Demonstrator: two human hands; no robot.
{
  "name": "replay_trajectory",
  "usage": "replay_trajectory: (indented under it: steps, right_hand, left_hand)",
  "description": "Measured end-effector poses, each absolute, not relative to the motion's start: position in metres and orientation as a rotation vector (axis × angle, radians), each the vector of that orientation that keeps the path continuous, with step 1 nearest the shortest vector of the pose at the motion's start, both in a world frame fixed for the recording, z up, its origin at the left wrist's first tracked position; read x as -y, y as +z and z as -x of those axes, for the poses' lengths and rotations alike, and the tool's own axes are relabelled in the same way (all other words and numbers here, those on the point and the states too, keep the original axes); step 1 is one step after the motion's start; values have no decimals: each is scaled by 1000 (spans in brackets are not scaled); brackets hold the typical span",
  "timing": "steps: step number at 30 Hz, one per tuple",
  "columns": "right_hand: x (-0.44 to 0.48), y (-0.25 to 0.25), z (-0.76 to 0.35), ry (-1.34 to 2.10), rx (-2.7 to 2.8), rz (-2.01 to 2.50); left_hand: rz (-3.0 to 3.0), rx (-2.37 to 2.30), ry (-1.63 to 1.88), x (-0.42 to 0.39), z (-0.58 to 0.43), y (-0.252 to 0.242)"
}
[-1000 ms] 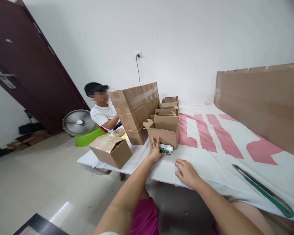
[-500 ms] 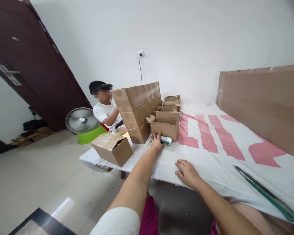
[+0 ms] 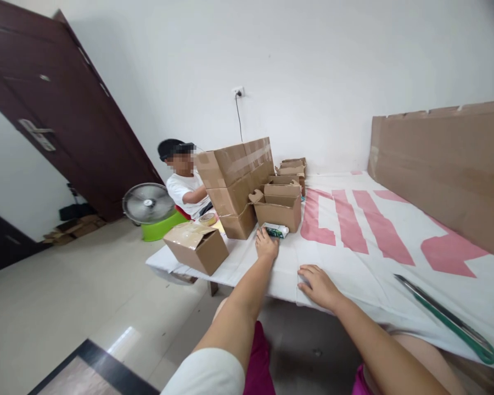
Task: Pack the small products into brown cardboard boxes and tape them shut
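Note:
My left hand (image 3: 267, 244) lies on the cloth-covered table with its fingers stretched out, their tips at the near side of a white and green tube (image 3: 275, 230) with a white cap. The hand does not wrap around the tube. Just behind the tube stands an open cardboard box (image 3: 278, 214), its flaps raised. At the table's near edge rests my right hand (image 3: 318, 286), palm down, fingers loosely stretched and holding nothing. A green-handled tool with a long metal blade (image 3: 444, 318) lies to its right.
Taped cardboard boxes (image 3: 234, 189) are stacked left of the open one, with more open boxes (image 3: 293, 166) behind. A single box (image 3: 197, 249) and a tape roll (image 3: 207, 219) sit at the left. Across the table is another person (image 3: 187, 192). A large cardboard sheet (image 3: 440, 164) stands right.
My left hand has drawn back slightly towards me, uncovering more of the tube. The right hand stays at the table edge. The view has turned a little to the left.

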State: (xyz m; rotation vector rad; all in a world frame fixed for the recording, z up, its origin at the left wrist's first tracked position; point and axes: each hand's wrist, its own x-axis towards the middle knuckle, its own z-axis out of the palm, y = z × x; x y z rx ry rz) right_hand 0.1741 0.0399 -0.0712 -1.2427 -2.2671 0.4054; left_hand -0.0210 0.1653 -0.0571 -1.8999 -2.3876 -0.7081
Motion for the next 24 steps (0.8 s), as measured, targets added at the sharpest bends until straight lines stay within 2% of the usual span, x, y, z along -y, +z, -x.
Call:
replay_trajectory:
  steps: [7, 13, 16, 20, 24]
  right_hand:
    - [-41, -80, -178, 387, 2267, 1192]
    - [-39, -81, -181, 360, 2305, 1193]
    - [-38, -80, -181, 361, 2317, 1206]
    - [-36, -77, -180, 358, 2312, 1221]
    - [-34, -73, -179, 362, 2314, 1231]
  left_hand:
    - [2247, 2257, -478, -115, 29, -74]
    - [2396, 2035, -531, -51, 56, -65]
    - [2179, 2044, -676, -37, 95, -37]
    - [1560, 2126, -865, -38, 163, 6]
    - [1520, 2329, -893, -46, 208, 19]
